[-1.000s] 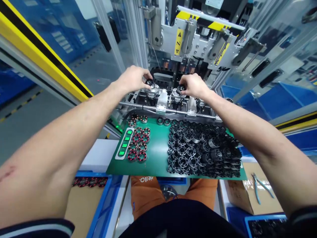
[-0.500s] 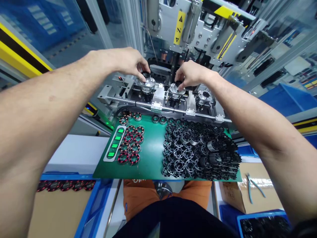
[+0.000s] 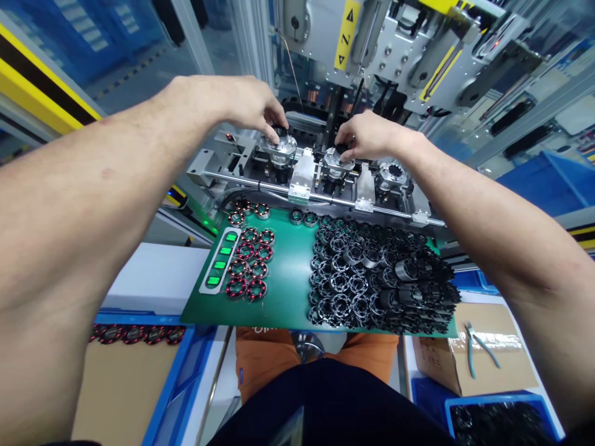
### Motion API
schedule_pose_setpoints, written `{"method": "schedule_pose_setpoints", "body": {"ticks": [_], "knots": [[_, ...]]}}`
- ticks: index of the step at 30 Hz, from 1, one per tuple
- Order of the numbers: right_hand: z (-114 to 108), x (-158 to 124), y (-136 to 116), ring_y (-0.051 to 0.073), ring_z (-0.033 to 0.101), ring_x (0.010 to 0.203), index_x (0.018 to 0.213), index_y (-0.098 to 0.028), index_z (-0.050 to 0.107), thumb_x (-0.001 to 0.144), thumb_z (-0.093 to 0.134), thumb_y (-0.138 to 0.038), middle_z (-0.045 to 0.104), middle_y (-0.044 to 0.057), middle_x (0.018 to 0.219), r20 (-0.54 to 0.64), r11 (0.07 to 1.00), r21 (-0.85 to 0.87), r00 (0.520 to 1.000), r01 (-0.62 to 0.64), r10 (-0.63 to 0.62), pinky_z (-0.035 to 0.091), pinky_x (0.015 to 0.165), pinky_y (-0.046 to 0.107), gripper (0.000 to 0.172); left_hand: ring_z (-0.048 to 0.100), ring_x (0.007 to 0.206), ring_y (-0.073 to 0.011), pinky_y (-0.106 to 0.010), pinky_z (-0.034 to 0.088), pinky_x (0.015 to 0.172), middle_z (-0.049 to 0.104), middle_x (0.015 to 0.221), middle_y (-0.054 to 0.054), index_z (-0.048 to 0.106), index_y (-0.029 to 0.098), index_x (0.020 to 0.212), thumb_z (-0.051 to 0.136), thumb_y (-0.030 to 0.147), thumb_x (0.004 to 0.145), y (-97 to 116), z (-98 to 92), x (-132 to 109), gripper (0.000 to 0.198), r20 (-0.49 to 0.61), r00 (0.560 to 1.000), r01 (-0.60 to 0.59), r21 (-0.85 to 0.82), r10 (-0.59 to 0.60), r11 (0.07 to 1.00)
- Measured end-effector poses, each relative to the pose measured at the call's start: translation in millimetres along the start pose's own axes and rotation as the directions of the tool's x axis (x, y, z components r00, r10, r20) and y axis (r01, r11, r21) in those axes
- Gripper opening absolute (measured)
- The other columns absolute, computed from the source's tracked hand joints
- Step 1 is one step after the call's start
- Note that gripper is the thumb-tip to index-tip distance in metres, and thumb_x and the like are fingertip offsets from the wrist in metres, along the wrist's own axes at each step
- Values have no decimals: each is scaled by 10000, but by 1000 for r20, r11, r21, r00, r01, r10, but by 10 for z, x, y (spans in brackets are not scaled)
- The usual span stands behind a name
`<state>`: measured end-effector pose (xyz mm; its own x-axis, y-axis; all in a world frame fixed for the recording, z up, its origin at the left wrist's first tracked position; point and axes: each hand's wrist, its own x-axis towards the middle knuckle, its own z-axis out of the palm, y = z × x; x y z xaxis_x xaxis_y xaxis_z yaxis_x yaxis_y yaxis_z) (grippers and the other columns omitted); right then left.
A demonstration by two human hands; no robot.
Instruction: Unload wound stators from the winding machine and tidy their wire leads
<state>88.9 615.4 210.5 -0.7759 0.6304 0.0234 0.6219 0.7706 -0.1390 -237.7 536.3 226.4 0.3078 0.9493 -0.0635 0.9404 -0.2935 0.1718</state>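
My left hand (image 3: 260,111) is closed round a black stator core (image 3: 281,131) at the top of the left metal fixture (image 3: 282,152). Its thumb and fingers grip the core's edge. My right hand (image 3: 360,136) pinches another black stator core (image 3: 341,148) over the middle fixture (image 3: 335,165); the fingers partly cover it. Whether either core is fully seated I cannot tell. To the right, a third fixture (image 3: 393,173) has a dark toothed core in it, with no hand touching it.
On the green mat (image 3: 288,279) lie copper-wound stators (image 3: 246,251) at left and stacked bare cores (image 3: 353,279) at right. A button strip (image 3: 220,260) shows green lights. Pliers (image 3: 478,350) rest on a cardboard box (image 3: 515,378). Machine heads (image 3: 390,56) hang above the fixtures.
The camera view has shifted slightly. Both hands stay at the same two fixtures, and the cores under them appear lower, closer to the fixture tops.
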Motion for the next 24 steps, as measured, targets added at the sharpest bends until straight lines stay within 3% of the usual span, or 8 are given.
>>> {"method": "schedule_pose_setpoints", "body": {"ticks": [3, 6, 9, 11, 13, 17, 19, 24], "knots": [[40, -63, -70, 335, 755, 1056, 1166, -200, 843, 768, 1035, -455, 808, 77, 1031, 7, 999, -29, 1000, -18, 18, 600, 1115, 583, 510, 713, 1379, -96, -192, 426, 1205, 819, 1337, -63, 817, 57, 1081, 797, 381, 888, 69, 25, -123, 378, 0, 1000, -15, 37, 15, 999], [213, -332, -309, 446, 695, 1323, 1423, -131, 759, 895, 896, -486, 783, 177, 1335, -22, 994, -103, 999, -39, 37, 497, 1254, 685, 651, 577, 1570, -248, -439, 390, 1335, 697, 1561, -164, 682, -30, 1453, 657, 364, 1044, 225, 273, -432, 568, -142, 987, -68, 91, 80, 994], [475, -673, -573, 560, 482, 1573, 1775, -80, 374, 972, 719, -534, 428, 256, 1798, -42, 984, -149, 995, -99, 94, 430, 1273, 788, 984, 414, 1682, -358, -565, 323, 1397, 446, 1798, -199, 458, 69, 1732, 673, 288, 1065, 339, 711, -713, 733, -318, 943, -100, 2, 95, 995], [599, -812, -662, 581, 453, 1594, 1837, -109, 201, 990, 627, -526, 207, 237, 1899, -20, 976, -156, 989, -150, 149, 435, 1251, 810, 1035, 355, 1714, -367, -573, 283, 1425, 390, 1838, -172, 451, 125, 1751, 658, 330, 1066, 351, 976, -788, 744, -364, 929, -106, -92, 65, 990], [634, -847, -679, 586, 452, 1599, 1847, -123, 159, 967, 623, -525, 140, 227, 1915, 17, 973, -159, 985, -165, 170, 429, 1255, 813, 1074, 347, 1715, -371, -592, 275, 1430, 420, 1828, -145, 497, 165, 1725, 602, 428, 1083, 329, 1138, -788, 701, -398, 916, -119, -146, 52, 982], [533, -783, -708, 537, 298, 1714, 1822, -98, 237, 996, 580, -576, 214, 229, 1899, 22, 982, -135, 990, -133, 137, 349, 1331, 793, 1013, 345, 1710, -371, -592, 272, 1427, 454, 1806, -147, 499, 165, 1720, 574, 500, 1061, 293, 1189, -748, 744, -513, 858, -132, -167, 28, 977], [485, -770, -785, 485, 228, 1755, 1802, -55, 254, 1042, 499, -596, 223, 249, 1890, -17, 983, -123, 991, -134, 133, 299, 1374, 750, 964, 388, 1684, -367, -590, 297, 1416, 479, 1788, -147, 529, 176, 1702, 580, 501, 1048, 300, 1171, -749, 732, -518, 855, -125, -170, 20, 977], [424, -767, -979, 451, 197, 1773, 1793, -16, 260, 1080, 419, -625, 185, 267, 1891, 28, 969, -107, 974, -221, 225, 250, 1405, 718, 950, 426, 1651, -354, -588, 326, 1402, 526, 1749, -129, 576, 205, 1664, 579, 470, 1040, 337, 1159, -783, 678, -521, 853, -126, -170, 20, 977]]}}
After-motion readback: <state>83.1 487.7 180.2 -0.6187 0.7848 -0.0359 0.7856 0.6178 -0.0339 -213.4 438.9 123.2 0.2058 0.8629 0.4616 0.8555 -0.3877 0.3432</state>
